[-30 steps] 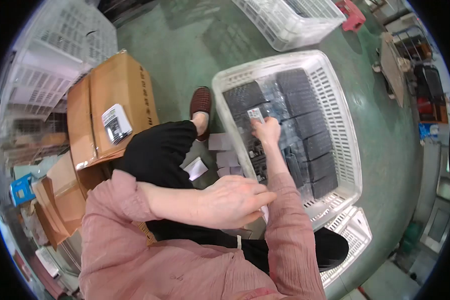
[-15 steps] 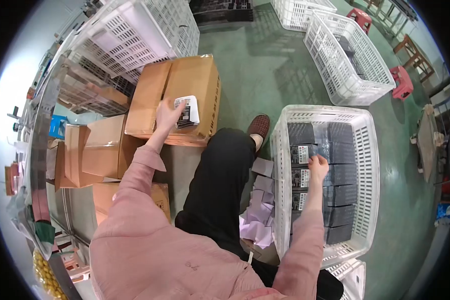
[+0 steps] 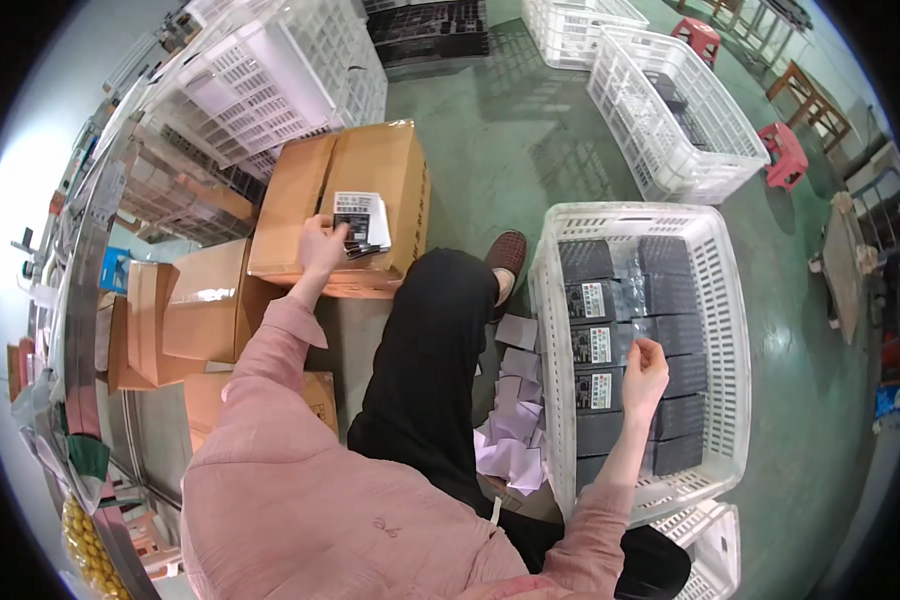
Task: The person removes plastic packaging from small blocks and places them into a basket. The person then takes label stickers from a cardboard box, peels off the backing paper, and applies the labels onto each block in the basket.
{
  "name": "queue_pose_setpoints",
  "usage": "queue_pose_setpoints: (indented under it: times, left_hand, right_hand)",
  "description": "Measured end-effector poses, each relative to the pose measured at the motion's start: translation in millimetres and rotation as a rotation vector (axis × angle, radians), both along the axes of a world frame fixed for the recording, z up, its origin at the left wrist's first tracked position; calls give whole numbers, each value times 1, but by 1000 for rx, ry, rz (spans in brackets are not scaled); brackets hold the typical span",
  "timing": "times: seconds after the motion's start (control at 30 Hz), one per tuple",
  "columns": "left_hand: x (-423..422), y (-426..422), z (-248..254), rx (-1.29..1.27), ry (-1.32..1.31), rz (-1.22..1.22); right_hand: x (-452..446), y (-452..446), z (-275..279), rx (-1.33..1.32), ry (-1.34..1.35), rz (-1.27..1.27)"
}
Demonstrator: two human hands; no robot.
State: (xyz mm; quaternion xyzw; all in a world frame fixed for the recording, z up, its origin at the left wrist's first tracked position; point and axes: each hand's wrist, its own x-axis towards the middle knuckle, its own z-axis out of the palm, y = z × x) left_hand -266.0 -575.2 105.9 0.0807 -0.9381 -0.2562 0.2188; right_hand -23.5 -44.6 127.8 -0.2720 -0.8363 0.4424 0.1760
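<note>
1. Head view, left side: opened cardboard boxes stand beside a taped carton.
2. The left hand reaches over the carton, its fingers pinching the left edge of a black-and-white printed card.
3. That card overlaps a stack of cards lying on the carton's top.
4. Pale papers lie strewn on the green floor, near a brown shoe.
5. A white crate holds dark packs in rows; three packs in its left column show white-panelled printed faces.
6. The right hand hangs above these packs, fingertips pressed together; whether anything thin sits between them, I cannot tell.
7. Beyond, a red stool stands beside another crate.
</note>
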Motion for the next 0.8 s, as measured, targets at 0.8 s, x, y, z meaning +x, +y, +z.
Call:
queue_pose_setpoints:
  times: [0.8]
  left_hand:
    - [135, 343, 168, 907, -1190, -1191]
  right_hand:
    - [31, -46, 93, -1031, 514, -42]
